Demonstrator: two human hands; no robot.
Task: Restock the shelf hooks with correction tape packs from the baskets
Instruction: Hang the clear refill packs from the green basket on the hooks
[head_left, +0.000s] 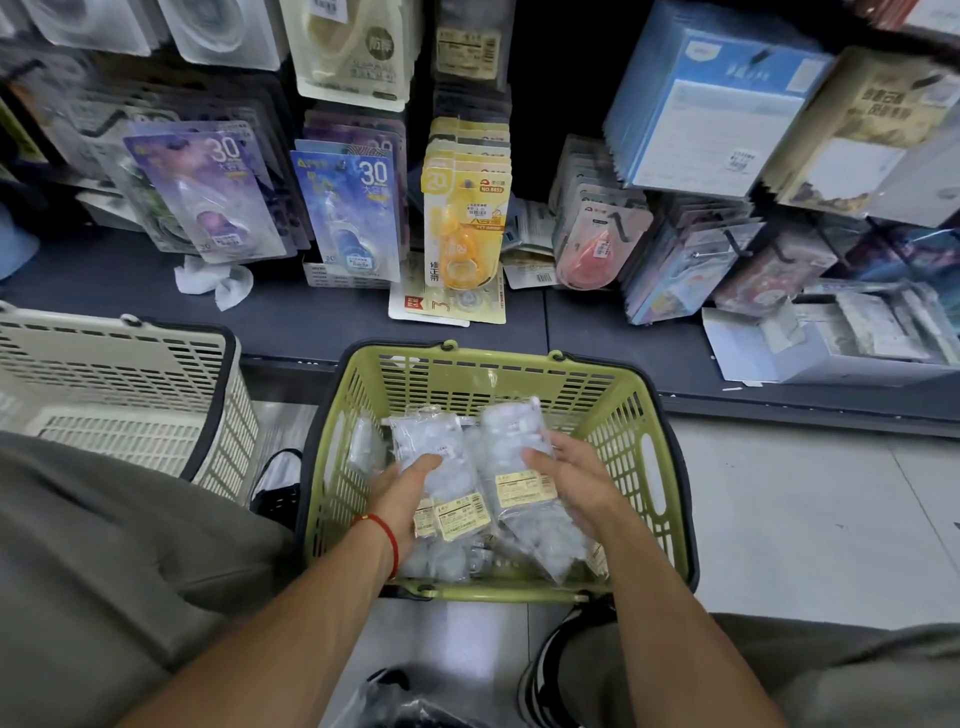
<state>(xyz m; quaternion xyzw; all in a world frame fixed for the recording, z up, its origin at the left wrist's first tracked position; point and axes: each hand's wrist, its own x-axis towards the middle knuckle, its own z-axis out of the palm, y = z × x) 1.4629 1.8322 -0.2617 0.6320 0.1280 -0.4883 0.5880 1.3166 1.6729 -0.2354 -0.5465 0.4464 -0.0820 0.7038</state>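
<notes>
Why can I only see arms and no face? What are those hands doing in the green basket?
The camera sits on the person's head and looks down, so you see what they see: only arms and knees. There is just this one picture. The left hand, with a red string at its wrist, holds a clear bag of packs. The right hand holds another clear bag. Both bags are over the green basket, which stands on the floor with more bags inside. A white basket stands to the left. Behind them, colourful correction tape packs hang on shelf hooks, like the yellow pack. A crumpled white tissue lies on the dark shelf.
</notes>
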